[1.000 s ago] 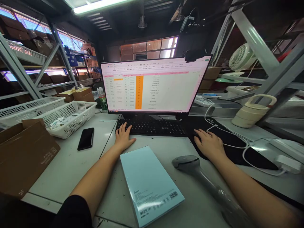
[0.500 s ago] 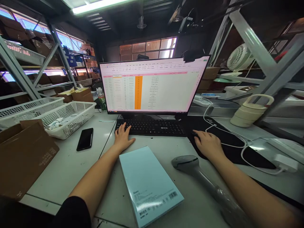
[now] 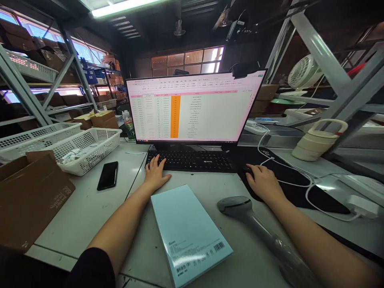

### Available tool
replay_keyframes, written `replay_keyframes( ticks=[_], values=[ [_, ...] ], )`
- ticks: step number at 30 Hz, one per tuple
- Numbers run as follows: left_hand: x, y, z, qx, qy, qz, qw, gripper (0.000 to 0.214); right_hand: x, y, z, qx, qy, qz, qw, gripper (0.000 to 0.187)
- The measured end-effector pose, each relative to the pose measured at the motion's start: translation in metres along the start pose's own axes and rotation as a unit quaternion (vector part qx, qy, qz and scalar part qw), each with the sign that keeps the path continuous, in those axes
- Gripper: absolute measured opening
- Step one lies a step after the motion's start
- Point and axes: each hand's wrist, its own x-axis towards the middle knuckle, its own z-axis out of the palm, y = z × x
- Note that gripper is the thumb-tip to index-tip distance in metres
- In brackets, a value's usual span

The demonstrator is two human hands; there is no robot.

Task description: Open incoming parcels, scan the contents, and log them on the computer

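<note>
My left hand rests with fingers spread on the left end of a black keyboard. On a black mouse pad, my right hand curls over a dark computer mouse, mostly hidden beneath it. A monitor behind the keyboard displays a spreadsheet with an orange column. Between my forearms lies a light blue box with printed text and a barcode. Beside it, a grey barcode scanner lies on the table, its handle pointing towards me.
A black phone lies left of the keyboard. White baskets and an open cardboard box stand farther left. At right are white cables, a cream lidded container with a handle, and a metal rack post.
The spreadsheet rows on the monitor look different, and the highlighted cell at the top no longer shows. My right hand has shifted very slightly; my left hand stays put.
</note>
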Motion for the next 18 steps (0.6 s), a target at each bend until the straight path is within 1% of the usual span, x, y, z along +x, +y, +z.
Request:
replay_keyframes(
  ticks=[4, 7, 9, 14, 18],
  values=[
    [0.000, 0.000, 0.000, 0.000, 0.001, 0.000, 1.000, 0.078, 0.000, 0.004, 0.006, -0.010, -0.011, 0.009, 1.000, 0.054],
    [0.000, 0.000, 0.000, -0.001, 0.000, 0.002, 1.000, 0.078, 0.001, 0.008, 0.012, -0.004, -0.022, 0.017, 1.000, 0.052],
    [0.000, 0.000, -0.001, -0.001, -0.001, 0.002, 1.000, 0.079, 0.002, 0.010, 0.014, 0.010, -0.014, 0.018, 1.000, 0.049],
    [0.000, 0.001, -0.002, -0.002, -0.003, 0.001, 1.000, 0.078, 0.002, 0.011, 0.017, 0.003, 0.028, -0.033, 0.999, 0.042],
    [-0.001, 0.002, -0.002, -0.003, -0.004, -0.003, 1.000, 0.078, 0.003, 0.010, 0.014, -0.011, 0.040, -0.049, 0.998, 0.040]
  ],
)
